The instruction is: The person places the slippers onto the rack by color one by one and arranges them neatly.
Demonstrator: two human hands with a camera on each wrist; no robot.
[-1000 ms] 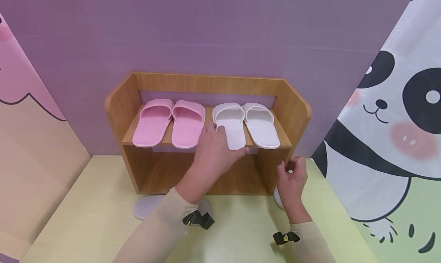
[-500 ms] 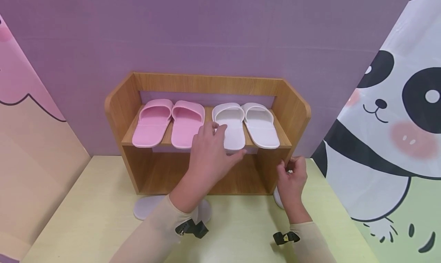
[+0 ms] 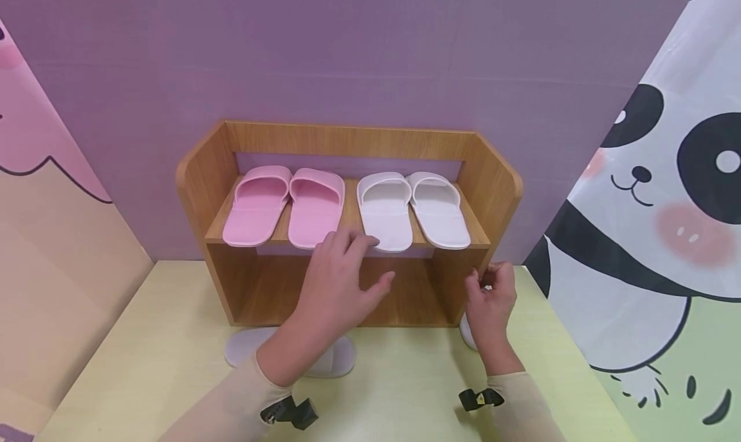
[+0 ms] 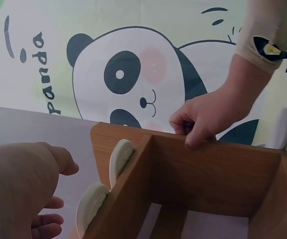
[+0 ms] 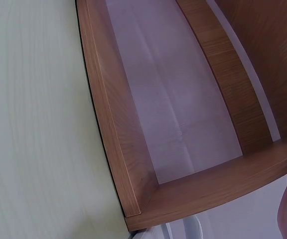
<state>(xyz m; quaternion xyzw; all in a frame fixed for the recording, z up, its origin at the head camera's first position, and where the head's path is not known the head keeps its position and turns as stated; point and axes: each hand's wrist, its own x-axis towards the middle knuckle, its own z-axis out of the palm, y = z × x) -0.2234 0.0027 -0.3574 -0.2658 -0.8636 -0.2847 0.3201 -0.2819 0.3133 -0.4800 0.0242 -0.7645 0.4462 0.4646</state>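
Note:
A wooden shoe rack stands against the purple wall. On its upper shelf, a pair of white slippers sits right of a pair of pink slippers. My left hand hovers in front of the shelf with relaxed fingers and thumb apart, holding nothing; its fingertips are close to the left white slipper's front edge. At the rack's right side panel, my right hand pinches the front edge with curled fingers and thumb. Only part of that hand appears in the right wrist view.
Pale slippers lie on the table before the rack, partly hidden by my left arm. Another white slipper shows beside the rack's right side, mostly behind my right hand. A panda-printed wall rises at the right.
My left hand has drawn back from the left white slipper, moving down and left toward me. The slippers keep their places, and my right hand stays on the rack.

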